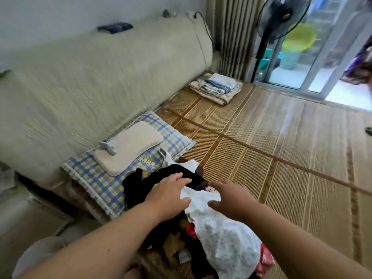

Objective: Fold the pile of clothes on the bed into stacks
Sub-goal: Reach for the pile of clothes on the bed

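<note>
1. Two hands over the near end of the bed.
   - Left hand: grip wide, fingers spread flat on a black garment, thumb at the edge of a white printed garment.
   - Right hand: thumb and fingers sit either side of the white garment's top edge. Motion blur hides whether they pinch it, so this grip cannot be told.
2. One pile of clothes, unfolded and heaped under both forearms on the woven mat that covers the bed. The white printed garment lies on top, with black, brown and red pieces tangled beneath.
3. Step in hand, as judged: picking the first piece from the heap. No folded stack stands beside the pile, so the task is near its start.
4. Next move calls for both hands to take the white garment by its upper edge and lift it free of the dark pieces. It can then be spread on the bare mat to the right for folding.
5. One plaid pillow just left of the pile, with a beige pad on it.
6. One folded stack of bedding, well apart at the far corner of the mat.
7. One standing fan and a glass door beyond the bed.
</note>
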A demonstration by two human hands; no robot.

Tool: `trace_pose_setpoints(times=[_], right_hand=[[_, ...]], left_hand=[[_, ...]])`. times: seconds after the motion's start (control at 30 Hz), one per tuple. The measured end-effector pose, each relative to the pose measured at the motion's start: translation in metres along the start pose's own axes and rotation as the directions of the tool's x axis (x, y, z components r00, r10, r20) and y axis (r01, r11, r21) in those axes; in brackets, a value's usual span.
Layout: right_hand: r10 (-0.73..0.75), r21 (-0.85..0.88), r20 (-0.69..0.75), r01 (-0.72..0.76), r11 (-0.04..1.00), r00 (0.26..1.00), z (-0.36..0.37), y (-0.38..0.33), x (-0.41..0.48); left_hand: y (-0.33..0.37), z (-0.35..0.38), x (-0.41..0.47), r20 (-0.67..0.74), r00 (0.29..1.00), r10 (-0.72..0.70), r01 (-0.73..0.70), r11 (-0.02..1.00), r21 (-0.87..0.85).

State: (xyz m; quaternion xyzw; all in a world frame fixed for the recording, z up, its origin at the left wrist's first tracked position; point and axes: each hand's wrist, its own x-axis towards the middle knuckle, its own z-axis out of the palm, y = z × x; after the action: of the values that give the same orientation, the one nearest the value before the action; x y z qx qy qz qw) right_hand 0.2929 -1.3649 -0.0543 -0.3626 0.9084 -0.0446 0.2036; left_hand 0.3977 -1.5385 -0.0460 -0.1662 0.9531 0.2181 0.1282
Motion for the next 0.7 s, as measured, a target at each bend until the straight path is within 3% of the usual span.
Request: trace_pose_setpoints(times=[0.17,0.4,0.7], right_hand=[[0.203,0.084,-0.065,-0.197,0.977,0.977,0.0,-0.02,0.037],[0.485,0.181,-0.069,-0.467,0.865,0.872,0.037,-0.086,0.094],[0.571,0.308,-0.158,-0.51,0.803,0.805,0.091,-0.108,0.127]], left_hand=[[-0.038,-0.016,0.056,0.098,0.982,0.161,-0.166,0.985,0.046],[-0.114,-0.047,0.106,0.241,0.908,0.342,-0.371,0.925,0.083],[-0.156,-0.009,0.133,0.254,0.878,0.406,-0.431,0.901,0.047]])
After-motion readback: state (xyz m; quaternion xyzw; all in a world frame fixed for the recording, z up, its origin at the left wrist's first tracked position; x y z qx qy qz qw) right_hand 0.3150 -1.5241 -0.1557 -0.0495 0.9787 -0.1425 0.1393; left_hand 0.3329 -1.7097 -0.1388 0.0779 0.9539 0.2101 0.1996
